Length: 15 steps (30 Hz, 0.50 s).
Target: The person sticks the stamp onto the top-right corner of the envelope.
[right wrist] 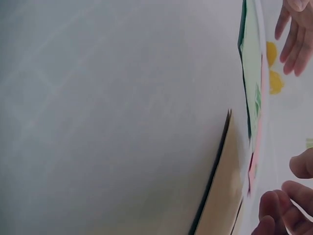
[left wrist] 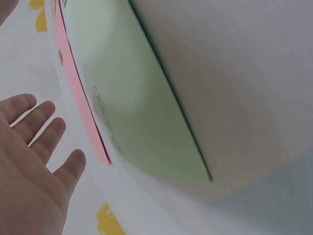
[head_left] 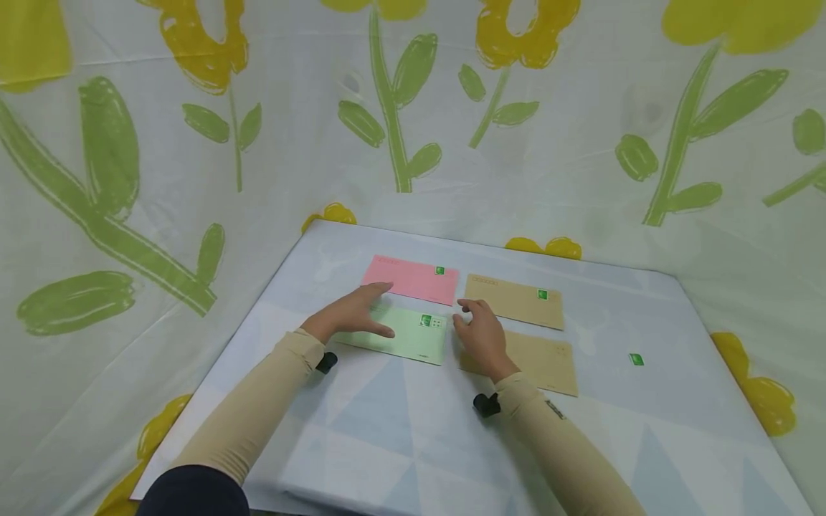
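Observation:
My left hand (head_left: pixel 351 313) hovers with spread fingers over the left part of a light green envelope (head_left: pixel 409 342), holding nothing. A green stamp (head_left: pixel 426 320) sits near that envelope's upper right corner, beside a small printed white square. Above the left end of the lower brown envelope (head_left: pixel 538 358) is my right hand (head_left: pixel 482 335). Its fingers are loosely bent, thumb apart from them in the right wrist view, with nothing between. That envelope's upper right corner shows only a faint printed mark.
Behind lie a pink envelope (head_left: pixel 413 278) and another brown envelope (head_left: pixel 510 299), each bearing a green stamp. One loose green stamp (head_left: pixel 637 360) lies on the pale tablecloth (head_left: pixel 619 308) at the right. A flower-printed curtain (head_left: pixel 568 186) surrounds the table.

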Available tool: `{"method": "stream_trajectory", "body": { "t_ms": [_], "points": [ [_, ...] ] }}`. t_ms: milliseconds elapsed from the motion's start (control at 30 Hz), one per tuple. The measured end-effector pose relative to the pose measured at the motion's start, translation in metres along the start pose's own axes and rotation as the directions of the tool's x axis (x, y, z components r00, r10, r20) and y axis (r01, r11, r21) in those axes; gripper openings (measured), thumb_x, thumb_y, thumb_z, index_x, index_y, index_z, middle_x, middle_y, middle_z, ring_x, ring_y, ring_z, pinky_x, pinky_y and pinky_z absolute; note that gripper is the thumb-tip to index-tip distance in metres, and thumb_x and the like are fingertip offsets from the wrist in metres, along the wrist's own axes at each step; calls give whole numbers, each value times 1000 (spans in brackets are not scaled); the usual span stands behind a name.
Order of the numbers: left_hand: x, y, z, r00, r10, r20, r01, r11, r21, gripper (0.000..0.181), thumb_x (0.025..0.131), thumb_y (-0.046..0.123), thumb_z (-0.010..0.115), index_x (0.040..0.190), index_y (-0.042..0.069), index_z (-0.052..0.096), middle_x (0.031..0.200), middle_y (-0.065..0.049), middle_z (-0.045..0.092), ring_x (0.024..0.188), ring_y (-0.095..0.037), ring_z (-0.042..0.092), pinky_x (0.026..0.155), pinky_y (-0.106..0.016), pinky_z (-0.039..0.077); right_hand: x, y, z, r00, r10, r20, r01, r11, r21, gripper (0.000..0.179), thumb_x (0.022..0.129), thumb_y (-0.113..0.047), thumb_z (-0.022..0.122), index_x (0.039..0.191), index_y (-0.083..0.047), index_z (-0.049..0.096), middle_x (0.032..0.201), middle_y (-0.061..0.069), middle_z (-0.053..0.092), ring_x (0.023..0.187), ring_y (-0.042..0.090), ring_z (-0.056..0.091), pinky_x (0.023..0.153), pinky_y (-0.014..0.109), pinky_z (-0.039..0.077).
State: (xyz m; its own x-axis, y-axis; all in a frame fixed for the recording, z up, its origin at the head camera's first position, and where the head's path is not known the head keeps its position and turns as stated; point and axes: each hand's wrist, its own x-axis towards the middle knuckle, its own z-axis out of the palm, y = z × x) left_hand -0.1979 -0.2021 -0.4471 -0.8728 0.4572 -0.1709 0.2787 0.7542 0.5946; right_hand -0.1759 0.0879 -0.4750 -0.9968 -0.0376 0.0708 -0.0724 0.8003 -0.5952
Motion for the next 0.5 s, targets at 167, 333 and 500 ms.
{"method": "stream_trajectory", "body": {
  "t_ms": [167,333,500],
  "points": [
    [5,7,3,1000,0,2,0,1000,14,114,76,48,89,163,12,24,168,-8,23,155,-28,20,126,-46,19,-1,4,-7,1000,-6,-21,6,1000,-1,42,100,-27,64,138,-10,62,127,10,63,97,26,61,80,41,56],
    [10,12,7,1000,11,8,-12,999,40,115,76,49,88,163,12,23,168,-7,23,155,-27,19,126,-45,19,-3,9,-15,999,-4,-36,4,1000,2,43,100,-27,62,139,-8,61,127,11,63,98,27,62,82,43,55],
    [15,17,10,1000,24,12,-25,998,63,115,76,52,87,163,13,24,168,-6,24,155,-26,20,126,-45,20,-6,15,-21,999,13,-41,-13,1000,13,44,100,-27,61,140,-8,60,129,12,61,96,27,61,84,43,55]
  ]
}}
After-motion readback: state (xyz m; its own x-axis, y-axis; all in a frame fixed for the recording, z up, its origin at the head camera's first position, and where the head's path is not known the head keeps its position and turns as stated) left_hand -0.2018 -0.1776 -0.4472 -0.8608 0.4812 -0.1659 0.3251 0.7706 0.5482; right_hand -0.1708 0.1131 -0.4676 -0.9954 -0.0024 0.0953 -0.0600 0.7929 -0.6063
